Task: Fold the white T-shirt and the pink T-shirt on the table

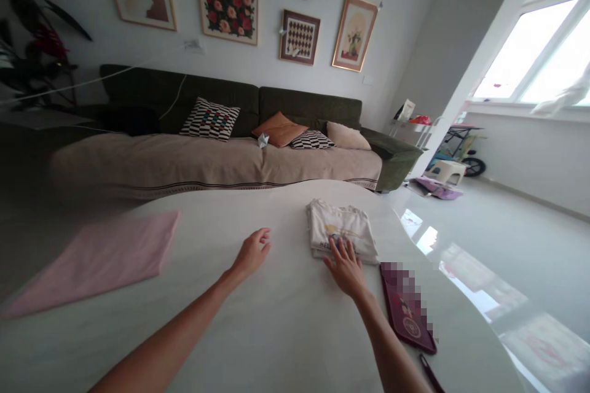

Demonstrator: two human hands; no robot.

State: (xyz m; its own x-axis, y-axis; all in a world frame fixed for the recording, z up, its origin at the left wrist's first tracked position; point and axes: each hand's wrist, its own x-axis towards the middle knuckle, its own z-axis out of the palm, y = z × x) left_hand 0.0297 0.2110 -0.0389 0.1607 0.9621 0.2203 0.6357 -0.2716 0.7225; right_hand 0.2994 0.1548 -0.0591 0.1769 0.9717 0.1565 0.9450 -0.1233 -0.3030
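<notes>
A folded white T-shirt [343,221] with a printed picture and lettering lies on the right half of the white table [286,331]. It seems to rest on more folded layers. My right hand [346,267] lies over its front edge with the fingers spread, covering part of the print. Over the middle of the table is my left hand [252,252], empty, its fingers loosely bent and slightly apart. A folded pink cloth [110,255] lies flat at the table's left side.
To the right of the T-shirt lies a dark red tray-like object [399,307], partly blurred out. A dark thin item [431,373] is by the near right edge. Behind the table stands a sofa [221,163] with several cushions. The table's edge curves round at the right.
</notes>
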